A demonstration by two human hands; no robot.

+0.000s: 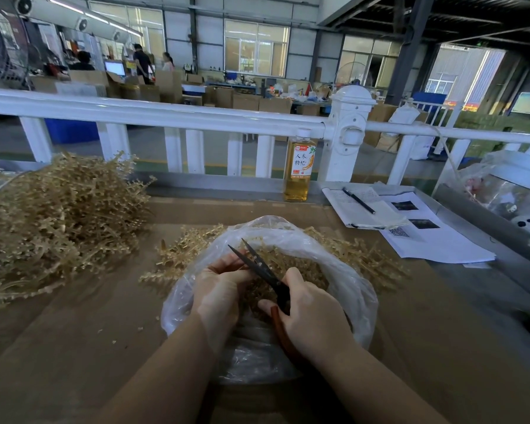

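Lower middle: the right hand (314, 315) grips black red-handled scissors (268, 275), and the left hand (218, 290) fingers pinch a light, bendy tan plastic twig (253, 287) by its stem.

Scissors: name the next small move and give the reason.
Probably close the blades for one snip. The scissors are gripped by the right hand with the blades spread open. The left hand has curled fingers that seem to hold tan sprigs right at the blades, over the clear bag, which would likely catch the cut piece.
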